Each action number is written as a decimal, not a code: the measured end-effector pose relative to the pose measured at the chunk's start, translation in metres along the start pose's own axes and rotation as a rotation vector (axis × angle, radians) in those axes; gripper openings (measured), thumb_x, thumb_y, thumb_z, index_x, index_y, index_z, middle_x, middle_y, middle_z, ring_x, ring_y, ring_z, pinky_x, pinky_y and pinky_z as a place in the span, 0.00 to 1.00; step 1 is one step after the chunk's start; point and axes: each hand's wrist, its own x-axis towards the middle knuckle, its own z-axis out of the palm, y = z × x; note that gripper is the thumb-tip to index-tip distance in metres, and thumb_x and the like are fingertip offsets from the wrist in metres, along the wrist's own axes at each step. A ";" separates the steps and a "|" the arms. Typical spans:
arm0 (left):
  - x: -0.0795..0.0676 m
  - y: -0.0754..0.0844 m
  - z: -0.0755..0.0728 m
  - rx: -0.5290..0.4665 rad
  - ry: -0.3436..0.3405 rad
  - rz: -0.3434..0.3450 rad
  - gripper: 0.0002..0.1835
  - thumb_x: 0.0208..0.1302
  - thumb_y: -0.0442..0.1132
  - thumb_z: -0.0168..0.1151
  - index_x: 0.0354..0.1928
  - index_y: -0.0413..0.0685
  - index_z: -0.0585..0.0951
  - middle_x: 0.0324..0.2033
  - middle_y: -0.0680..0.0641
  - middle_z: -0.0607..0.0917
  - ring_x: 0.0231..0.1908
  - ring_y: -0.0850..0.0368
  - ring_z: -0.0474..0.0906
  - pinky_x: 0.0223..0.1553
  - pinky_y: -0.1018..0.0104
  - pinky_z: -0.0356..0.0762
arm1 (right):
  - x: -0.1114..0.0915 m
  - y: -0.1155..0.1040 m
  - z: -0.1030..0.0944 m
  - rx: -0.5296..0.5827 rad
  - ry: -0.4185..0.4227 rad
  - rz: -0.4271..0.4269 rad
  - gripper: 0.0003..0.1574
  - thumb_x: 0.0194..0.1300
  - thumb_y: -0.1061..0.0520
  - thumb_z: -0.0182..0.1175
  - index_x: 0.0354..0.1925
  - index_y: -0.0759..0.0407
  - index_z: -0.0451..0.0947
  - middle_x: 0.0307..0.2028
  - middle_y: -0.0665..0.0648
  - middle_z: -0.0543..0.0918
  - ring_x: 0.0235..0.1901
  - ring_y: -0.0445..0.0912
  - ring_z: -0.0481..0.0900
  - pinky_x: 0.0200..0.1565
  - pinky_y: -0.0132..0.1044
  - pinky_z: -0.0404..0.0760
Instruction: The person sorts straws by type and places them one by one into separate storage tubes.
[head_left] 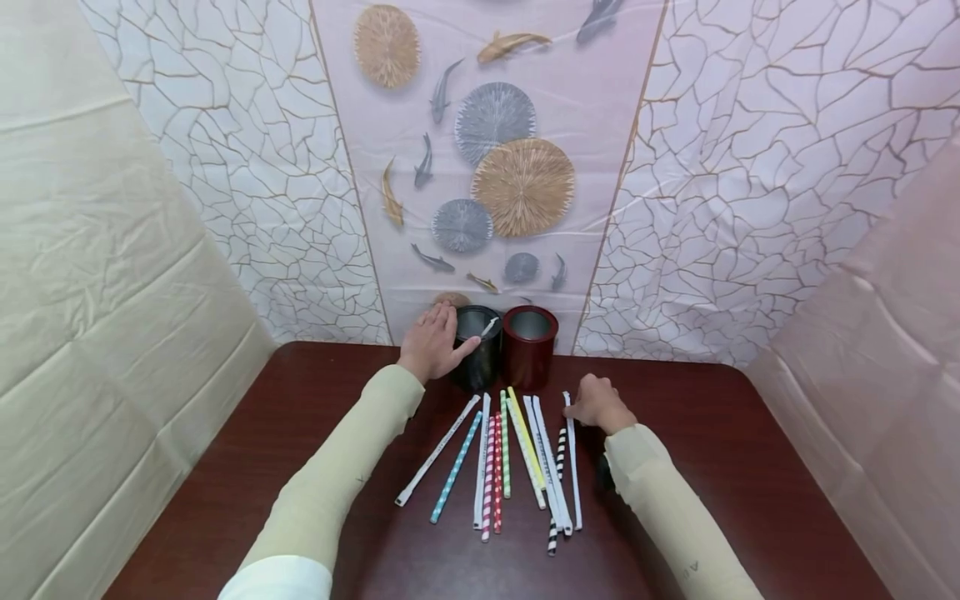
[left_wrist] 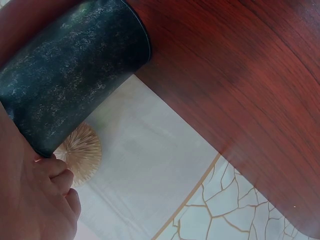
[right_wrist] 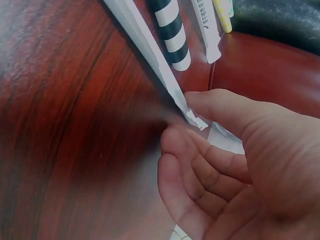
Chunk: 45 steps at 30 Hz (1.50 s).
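Note:
My left hand (head_left: 431, 342) grips the black cylindrical cup (head_left: 480, 362) at its left rim, thumb across the front. In the left wrist view the cup's dark mottled side (left_wrist: 80, 70) is near that hand (left_wrist: 37, 195). A white-wrapped straw (head_left: 490, 326) leans inside the cup. My right hand (head_left: 597, 402) is over the far end of the rightmost white-wrapped straw (head_left: 575, 475), which lies on the table. In the right wrist view the thumb of this hand (right_wrist: 235, 155) is against the straw's end (right_wrist: 175, 92); the curled fingers are slightly apart from it.
A dark red cup (head_left: 529, 354) stands right beside the black one. Several paper straws, striped, dotted and white-wrapped, lie fanned out on the brown table (head_left: 315, 433), including a black-and-white striped straw (head_left: 561, 454). A patterned cloth (head_left: 525, 283) hangs behind the table.

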 end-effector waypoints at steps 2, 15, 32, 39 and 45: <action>0.000 0.001 0.001 0.007 -0.002 0.000 0.49 0.81 0.71 0.31 0.83 0.34 0.51 0.84 0.34 0.53 0.85 0.42 0.49 0.85 0.52 0.48 | 0.000 0.000 0.000 0.010 -0.013 0.005 0.19 0.67 0.53 0.72 0.22 0.59 0.81 0.20 0.56 0.85 0.22 0.49 0.82 0.26 0.37 0.77; -0.001 0.001 -0.001 0.010 -0.002 -0.001 0.49 0.81 0.70 0.31 0.83 0.34 0.51 0.84 0.34 0.53 0.85 0.42 0.48 0.85 0.51 0.48 | -0.001 -0.005 0.001 0.107 -0.032 0.036 0.19 0.68 0.55 0.69 0.21 0.61 0.84 0.19 0.56 0.86 0.20 0.45 0.83 0.27 0.34 0.80; -0.002 0.001 -0.003 0.002 -0.002 0.006 0.49 0.82 0.70 0.31 0.83 0.34 0.51 0.84 0.34 0.53 0.85 0.42 0.48 0.85 0.51 0.48 | -0.011 -0.022 -0.046 0.020 0.036 -0.027 0.20 0.70 0.52 0.67 0.22 0.58 0.84 0.18 0.52 0.86 0.21 0.46 0.80 0.29 0.37 0.74; -0.003 0.000 -0.002 -0.004 0.008 0.006 0.49 0.82 0.69 0.32 0.83 0.33 0.52 0.83 0.34 0.54 0.84 0.42 0.49 0.85 0.51 0.49 | -0.017 -0.034 -0.073 -0.043 0.093 -0.101 0.21 0.70 0.53 0.67 0.20 0.59 0.84 0.19 0.55 0.88 0.20 0.45 0.80 0.32 0.38 0.75; -0.002 0.001 -0.001 -0.012 0.011 0.003 0.49 0.82 0.69 0.32 0.83 0.33 0.52 0.84 0.34 0.53 0.85 0.42 0.48 0.85 0.51 0.48 | -0.020 -0.045 -0.096 -0.032 0.126 -0.140 0.20 0.69 0.55 0.66 0.20 0.60 0.81 0.19 0.56 0.88 0.18 0.44 0.76 0.26 0.36 0.72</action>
